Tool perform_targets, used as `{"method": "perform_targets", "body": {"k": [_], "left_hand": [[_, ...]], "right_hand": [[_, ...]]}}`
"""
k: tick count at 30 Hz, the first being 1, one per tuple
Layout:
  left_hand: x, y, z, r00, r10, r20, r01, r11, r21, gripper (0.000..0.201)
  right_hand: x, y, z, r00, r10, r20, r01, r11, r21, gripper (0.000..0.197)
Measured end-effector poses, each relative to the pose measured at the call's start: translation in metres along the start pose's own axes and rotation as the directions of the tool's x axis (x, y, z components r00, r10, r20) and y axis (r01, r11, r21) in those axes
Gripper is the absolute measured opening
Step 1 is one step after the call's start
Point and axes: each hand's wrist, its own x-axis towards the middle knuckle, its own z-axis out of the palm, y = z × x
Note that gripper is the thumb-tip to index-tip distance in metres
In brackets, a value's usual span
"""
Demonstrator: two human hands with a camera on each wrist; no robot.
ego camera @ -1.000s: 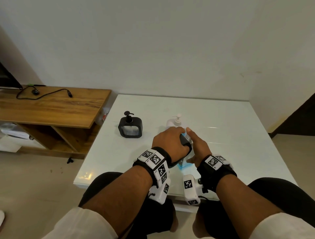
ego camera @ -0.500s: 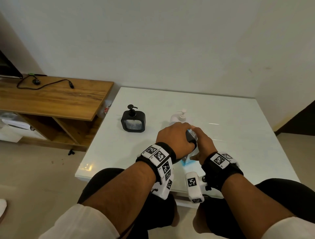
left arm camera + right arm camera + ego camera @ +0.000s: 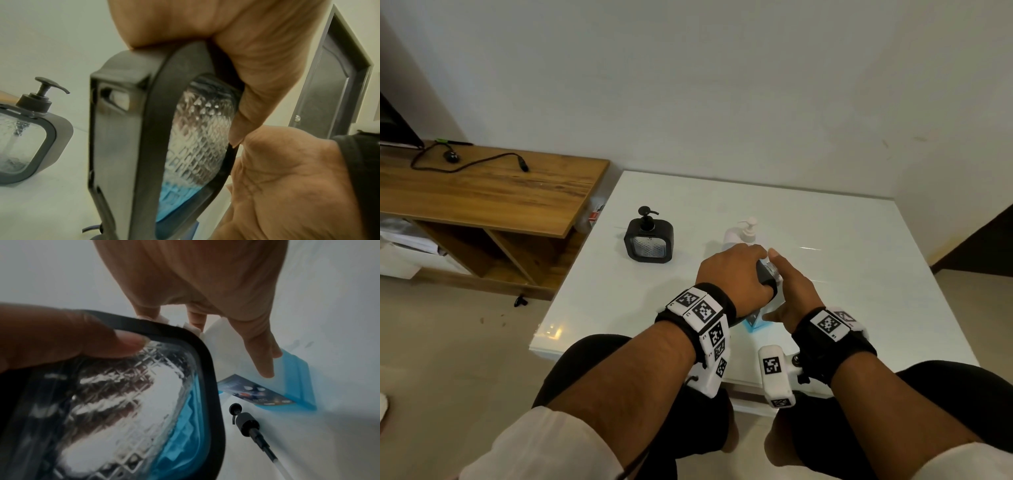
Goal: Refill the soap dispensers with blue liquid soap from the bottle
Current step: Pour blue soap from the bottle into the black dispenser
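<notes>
My left hand (image 3: 732, 274) grips the top of a black-framed dispenser (image 3: 767, 277) with patterned glass (image 3: 197, 138); a little blue soap lies in its bottom (image 3: 185, 426). Its pump head with tube (image 3: 245, 421) lies on the table beside it. My right hand (image 3: 791, 291) holds the clear soap bottle (image 3: 294, 374) just right of the dispenser, fingers near its white cap (image 3: 162, 319), thumb along its side. Blue liquid fills only the bottle's base (image 3: 753, 322). A second black dispenser (image 3: 649, 241) stands capped, further left.
A white pump bottle (image 3: 744, 231) stands just behind my hands on the white table (image 3: 825, 222). To the left is a wooden shelf unit (image 3: 482, 192) with a black cable (image 3: 469, 164) on it. A dark door (image 3: 333, 89) is off to the right.
The head view has shifted a little. Both hands stay at the dispenser and bottle in the same spot, with no clear change of hold.
</notes>
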Motion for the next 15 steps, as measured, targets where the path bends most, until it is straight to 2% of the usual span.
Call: {"method": "perform_targets", "body": {"k": [1, 4, 6, 8, 11, 12, 14, 15], "left_hand": [[0.000, 0.000, 0.000, 1.000, -0.001, 0.001, 0.001, 1.000, -0.002, 0.049], [-0.001, 0.001, 0.000, 1.000, -0.003, 0.000, 0.003, 1.000, -0.006, 0.050], [-0.001, 0.000, 0.000, 1.000, -0.002, 0.002, 0.002, 1.000, -0.009, 0.050], [0.000, 0.001, -0.001, 1.000, 0.004, 0.005, -0.004, 1.000, -0.002, 0.051], [0.002, 0.000, -0.001, 1.000, 0.016, 0.012, -0.017, 0.999, 0.027, 0.049], [0.003, 0.000, -0.001, 1.000, 0.019, 0.011, -0.020, 0.999, 0.031, 0.048], [0.003, 0.000, -0.001, 1.000, 0.022, 0.009, -0.022, 0.999, 0.029, 0.047], [0.004, 0.000, -0.001, 1.000, 0.024, 0.012, -0.024, 0.999, 0.027, 0.047]], "right_hand": [[-0.003, -0.001, 0.000, 1.000, 0.016, 0.024, -0.016, 1.000, 0.001, 0.046], [0.003, 0.002, -0.007, 0.995, 0.062, 0.083, -0.061, 0.998, -0.015, 0.088], [0.018, 0.008, -0.015, 0.994, 0.057, 0.096, -0.055, 0.998, -0.017, 0.098], [0.013, 0.004, -0.011, 0.994, 0.049, 0.103, -0.049, 0.999, -0.010, 0.089], [-0.004, -0.006, 0.000, 0.999, 0.017, 0.033, -0.016, 1.000, -0.025, 0.041], [-0.002, -0.006, -0.001, 1.000, 0.009, 0.023, -0.009, 1.000, -0.029, 0.033], [-0.001, -0.004, -0.003, 0.999, 0.002, 0.035, -0.001, 1.000, -0.026, 0.035], [-0.003, -0.005, -0.002, 0.998, -0.001, 0.061, 0.002, 1.000, -0.020, 0.042]]}}
